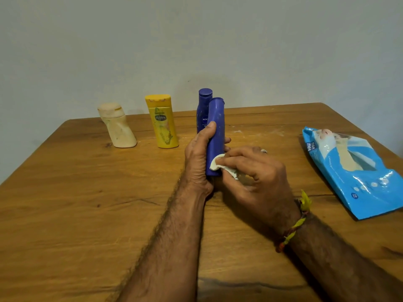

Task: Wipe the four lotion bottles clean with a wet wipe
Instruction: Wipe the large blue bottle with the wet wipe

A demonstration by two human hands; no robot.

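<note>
My left hand grips a blue lotion bottle upright above the middle of the wooden table. My right hand pinches a white wet wipe and presses it against the lower side of that bottle. Behind it stands a second blue bottle, partly hidden. A yellow bottle stands to the left, and a cream-coloured bottle further left.
A blue pack of wet wipes lies flat near the table's right edge. A plain wall rises behind the table's far edge. White smears mark the wood to the right of the blue bottles.
</note>
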